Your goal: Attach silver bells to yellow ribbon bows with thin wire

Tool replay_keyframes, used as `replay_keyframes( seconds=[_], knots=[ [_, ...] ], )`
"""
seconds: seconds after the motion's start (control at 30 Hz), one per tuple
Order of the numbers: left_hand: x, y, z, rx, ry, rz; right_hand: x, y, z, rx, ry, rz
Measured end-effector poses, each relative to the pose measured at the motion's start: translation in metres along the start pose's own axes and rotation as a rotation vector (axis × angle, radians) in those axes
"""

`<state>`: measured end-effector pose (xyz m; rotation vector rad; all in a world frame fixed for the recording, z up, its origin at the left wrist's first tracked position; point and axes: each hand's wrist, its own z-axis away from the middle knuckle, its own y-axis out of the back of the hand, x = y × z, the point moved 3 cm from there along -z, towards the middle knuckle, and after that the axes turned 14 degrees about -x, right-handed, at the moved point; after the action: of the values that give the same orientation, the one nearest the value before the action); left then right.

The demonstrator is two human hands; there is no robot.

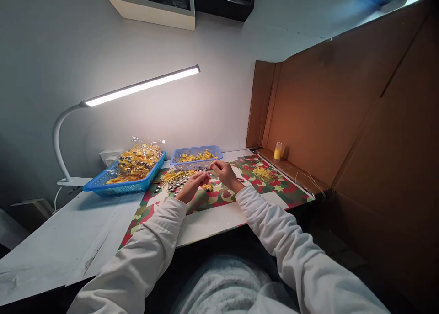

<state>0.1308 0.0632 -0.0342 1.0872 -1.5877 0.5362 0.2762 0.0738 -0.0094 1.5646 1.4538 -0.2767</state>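
Sleeves reach forward to left hand and right hand, fingers pinched, any held item unclear

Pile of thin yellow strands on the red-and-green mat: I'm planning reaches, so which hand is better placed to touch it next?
Right, probably: the bare right hand is nearer the yellow pile; the bare left hand would have to cross over.

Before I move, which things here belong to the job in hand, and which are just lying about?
Probably in the job:
silver pieces by the left hand
yellow piece between it and the right hand
large basket
small basket
yellow threads, less surely

Probably just about:
bottle
cardboard
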Motion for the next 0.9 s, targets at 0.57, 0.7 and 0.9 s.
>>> replay_keyframes(
  seconds=[0.57,0.7,0.9],
  knots=[
    [-0.010,0.013,0.004,0.115,0.052,-0.077,0.011,-0.015,0.019,-0.100,0.110,0.555],
    [-0.009,0.004,0.004,-0.044,0.056,-0.297,0.010,-0.014,0.015,-0.069,0.132,0.644],
    [-0.008,-0.001,0.007,-0.062,0.137,-0.157,0.015,-0.021,0.012,-0.058,0.094,0.615]
  ],
)
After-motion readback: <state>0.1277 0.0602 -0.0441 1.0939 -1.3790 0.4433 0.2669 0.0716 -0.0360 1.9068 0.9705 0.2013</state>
